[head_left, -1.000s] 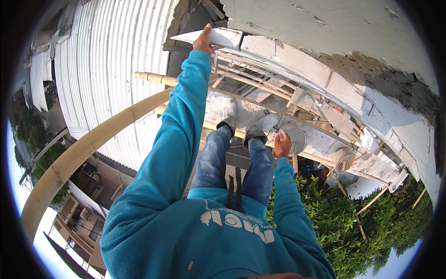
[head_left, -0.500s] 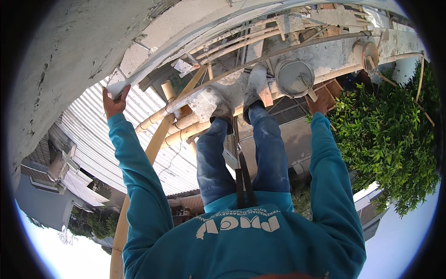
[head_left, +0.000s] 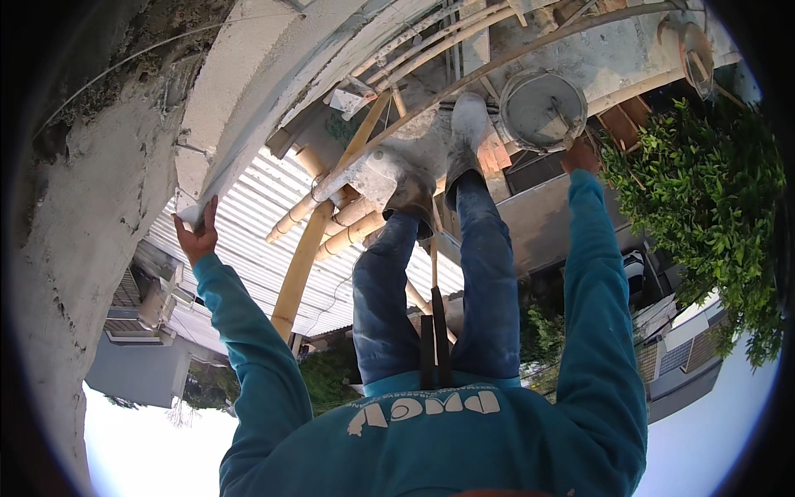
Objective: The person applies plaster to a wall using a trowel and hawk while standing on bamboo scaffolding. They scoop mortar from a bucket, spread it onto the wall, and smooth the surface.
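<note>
My left hand (head_left: 197, 236) is raised at the far left, its fingers spread around the pale lower corner of a concrete ledge (head_left: 217, 170). Fingertips and thumb lie on either side of that corner; the palm's contact is partly hidden. On the right, my right hand (head_left: 580, 156) is closed at the near rim of a round bucket (head_left: 507, 124) of wet grey mortar. A trowel-like tool (head_left: 563, 114) leans inside the bucket and runs toward that hand, which appears to grip its handle. The fingers are small and partly hidden there.
My boots (head_left: 469, 124) stand on mortar-splashed scaffold planks beside bamboo poles (head_left: 298, 257). A rough wall (head_left: 99, 182) rises on the left. Below lies a corrugated roof (head_left: 248, 215). A leafy tree (head_left: 696, 199) fills the right, near a second round container (head_left: 697, 60).
The view has shifted, bringing more of the left wall in. My right hand has come closer to the bucket's rim. My left hand stays at the ledge corner.
</note>
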Action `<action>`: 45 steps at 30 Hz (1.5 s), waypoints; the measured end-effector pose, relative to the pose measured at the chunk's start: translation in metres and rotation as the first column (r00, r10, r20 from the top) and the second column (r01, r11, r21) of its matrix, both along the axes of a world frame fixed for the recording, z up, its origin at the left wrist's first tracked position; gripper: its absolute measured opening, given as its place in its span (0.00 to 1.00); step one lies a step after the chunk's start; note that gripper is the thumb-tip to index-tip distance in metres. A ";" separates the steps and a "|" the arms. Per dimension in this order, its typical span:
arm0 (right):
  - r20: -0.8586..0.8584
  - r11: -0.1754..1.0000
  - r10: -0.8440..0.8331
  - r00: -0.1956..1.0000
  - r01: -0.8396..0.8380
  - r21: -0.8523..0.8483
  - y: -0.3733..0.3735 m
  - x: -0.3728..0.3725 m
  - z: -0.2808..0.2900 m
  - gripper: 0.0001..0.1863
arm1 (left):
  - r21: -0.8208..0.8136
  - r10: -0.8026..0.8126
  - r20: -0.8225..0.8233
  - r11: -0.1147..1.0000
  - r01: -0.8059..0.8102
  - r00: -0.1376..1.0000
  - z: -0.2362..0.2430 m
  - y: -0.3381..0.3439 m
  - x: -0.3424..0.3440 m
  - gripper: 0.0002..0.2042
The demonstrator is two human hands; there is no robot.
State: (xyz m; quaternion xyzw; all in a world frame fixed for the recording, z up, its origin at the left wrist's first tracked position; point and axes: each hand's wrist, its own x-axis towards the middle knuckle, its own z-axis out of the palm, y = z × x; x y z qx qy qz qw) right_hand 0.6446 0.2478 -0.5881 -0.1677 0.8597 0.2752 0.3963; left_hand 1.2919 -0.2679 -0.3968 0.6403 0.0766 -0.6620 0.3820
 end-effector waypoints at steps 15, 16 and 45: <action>-0.046 0.960 -0.200 0.979 0.186 -0.210 0.015 0.071 0.022 0.13 | 0.040 0.028 0.028 0.999 -0.029 0.999 -0.004 -0.004 -0.009 0.41; 0.021 0.965 -0.152 0.988 0.153 -0.215 0.005 0.075 0.011 0.13 | 0.044 0.055 0.003 0.997 -0.055 0.998 -0.003 -0.002 -0.002 0.44; -0.040 0.922 -0.243 0.969 0.218 -0.321 0.014 0.102 0.085 0.25 | 0.009 0.061 0.085 0.998 -0.062 0.994 0.006 0.011 -0.010 0.43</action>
